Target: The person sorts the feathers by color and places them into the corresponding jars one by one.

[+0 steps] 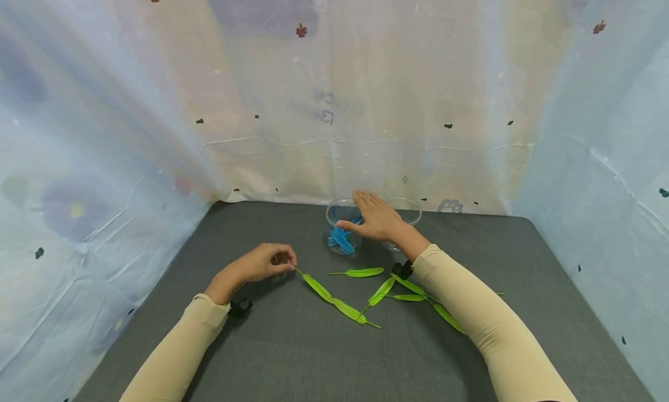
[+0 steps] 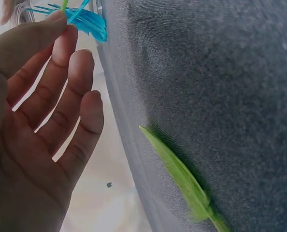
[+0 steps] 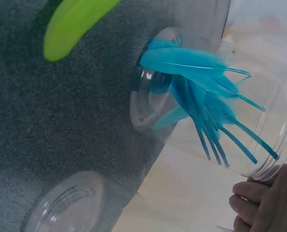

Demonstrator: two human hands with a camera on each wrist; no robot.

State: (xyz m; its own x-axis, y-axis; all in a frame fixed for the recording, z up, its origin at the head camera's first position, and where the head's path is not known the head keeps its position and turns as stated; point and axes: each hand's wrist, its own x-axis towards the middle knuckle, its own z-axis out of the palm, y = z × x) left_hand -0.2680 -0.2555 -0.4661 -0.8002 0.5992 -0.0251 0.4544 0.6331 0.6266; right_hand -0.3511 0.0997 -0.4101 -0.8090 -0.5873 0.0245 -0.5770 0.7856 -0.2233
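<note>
In the head view, my left hand (image 1: 263,261) pinches the thin quill end of a green feather (image 1: 317,287) between thumb and forefinger, low over the table. A bit of green quill (image 2: 64,4) shows at those fingertips in the left wrist view. My right hand (image 1: 378,217) is at the right side of the rim of a clear jar (image 1: 330,219), its fingers fairly straight and thumb spread. Whether it presses on the rim is hard to tell. Several blue feathers (image 3: 187,60) lean inside that jar, quills up.
A second clear jar (image 1: 410,207) stands to the right, partly behind my right wrist. More green feathers lie on the dark grey table (image 1: 313,361), among them one by itself (image 1: 366,272) and a group (image 1: 410,297) beside my right forearm. A patterned curtain (image 1: 418,88) borders the table.
</note>
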